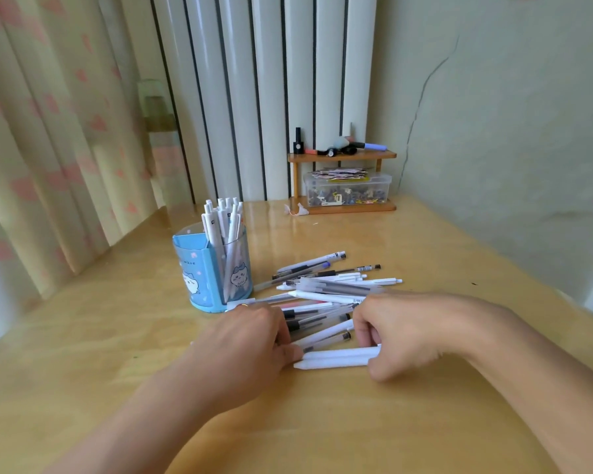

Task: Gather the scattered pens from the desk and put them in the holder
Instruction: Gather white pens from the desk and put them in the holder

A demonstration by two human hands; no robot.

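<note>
A blue pen holder (199,278) with cartoon figures stands on the wooden desk (322,422), and several white pens stand in its clear compartment. To its right lies a pile of scattered pens (326,285), white and clear. My left hand (254,340) lies on the pile's left end with fingers curled round several pens. My right hand (401,330) grips the ends of two white pens (336,359) at the pile's near edge. Parts of the pile are hidden under both hands.
A small wooden shelf (343,155) at the back holds markers, with a clear plastic box (348,188) of small items under it. Curtains hang at the left. The green wall runs along the desk's right edge.
</note>
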